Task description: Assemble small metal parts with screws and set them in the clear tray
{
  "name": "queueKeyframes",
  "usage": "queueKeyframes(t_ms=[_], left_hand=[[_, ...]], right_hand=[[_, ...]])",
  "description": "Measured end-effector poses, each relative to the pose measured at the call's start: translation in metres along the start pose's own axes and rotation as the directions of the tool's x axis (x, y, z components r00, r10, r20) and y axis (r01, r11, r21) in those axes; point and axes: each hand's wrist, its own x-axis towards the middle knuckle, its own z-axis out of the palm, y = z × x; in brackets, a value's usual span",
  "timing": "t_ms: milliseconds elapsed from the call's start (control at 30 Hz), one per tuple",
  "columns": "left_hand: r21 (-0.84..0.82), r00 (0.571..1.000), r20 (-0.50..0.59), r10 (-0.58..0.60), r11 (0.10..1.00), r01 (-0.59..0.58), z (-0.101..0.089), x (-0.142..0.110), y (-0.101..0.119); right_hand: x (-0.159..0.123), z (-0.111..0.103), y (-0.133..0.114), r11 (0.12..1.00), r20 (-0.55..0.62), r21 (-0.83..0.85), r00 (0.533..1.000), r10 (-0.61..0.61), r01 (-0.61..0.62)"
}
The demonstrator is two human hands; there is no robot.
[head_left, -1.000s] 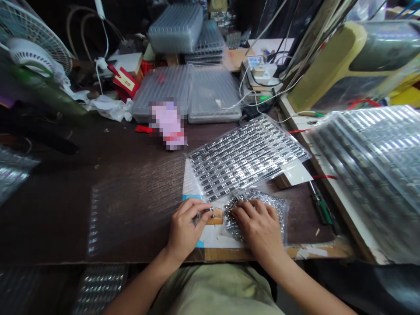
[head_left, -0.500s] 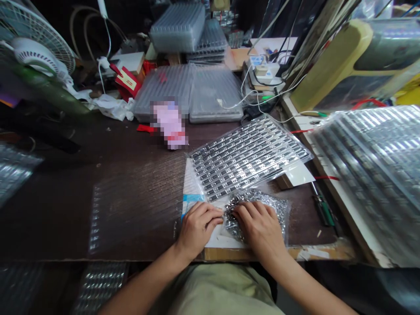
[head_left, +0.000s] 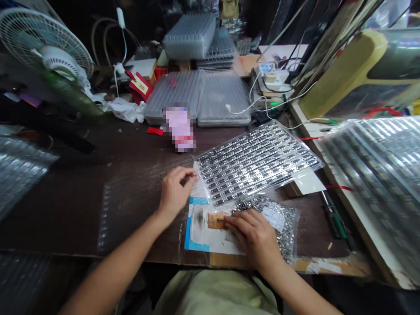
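My left hand [head_left: 175, 190] is at the left corner of a clear plastic tray [head_left: 259, 162] filled with rows of small black-and-silver connectors. Its thumb and index finger are pinched; whatever is between them is too small to name. My right hand [head_left: 254, 234] rests lower, fingers pressed together, tips at a brown patch [head_left: 215, 221] on a white sheet with blue edges [head_left: 197, 246]. A tiny dark part lies at those fingertips, and I cannot make out what they hold. Beside and partly under this hand lies a clear bag of small shiny metal parts [head_left: 288, 232].
A pixelated pink item [head_left: 180, 127] lies behind the left hand. Closed clear trays [head_left: 225, 98] are stacked at the back. A green-handled screwdriver [head_left: 337, 223] is on the right, before more filled trays [head_left: 377, 175]. A fan [head_left: 62, 57] stands back left.
My left hand has moved up and away from the bag to the tray's left corner. My right hand has come off the bag's parts onto the brown patch. The view has shifted slightly.
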Motion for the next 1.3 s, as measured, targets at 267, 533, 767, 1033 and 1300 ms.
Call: queueKeyframes(t_ms=[267,533,767,1033,1300], left_hand=[[0.313,0.994,-0.019,-0.106,0.944,0.107,-0.026,0.039,-0.079],[0.313,0.986,0.159,0.043,0.945,-0.092,0.006,0.067,-0.028],[0.32,0.975,0.224,-0.005,0.945,-0.068,0.024,0.084,-0.015],[-0.426,0.919,0.28,-0.277,0.822,0.378,-0.026,0.025,-0.013],[-0.517,0.703,0.594,-0.391,0.484,0.706,-0.041,-0.078,0.012]], right_hand=[[0.004,0.029,-0.008,0.996,-0.048,-0.076,0.998,0.04,-0.043],[0.003,0.032,-0.009,0.993,-0.048,-0.116,0.999,-0.011,0.005],[0.004,0.035,-0.011,0.984,-0.039,-0.179,0.999,-0.024,0.017],[0.003,0.031,-0.009,0.992,-0.008,0.125,1.0,0.017,-0.016],[0.002,0.028,-0.006,0.985,-0.044,0.131,0.992,0.119,-0.112]])
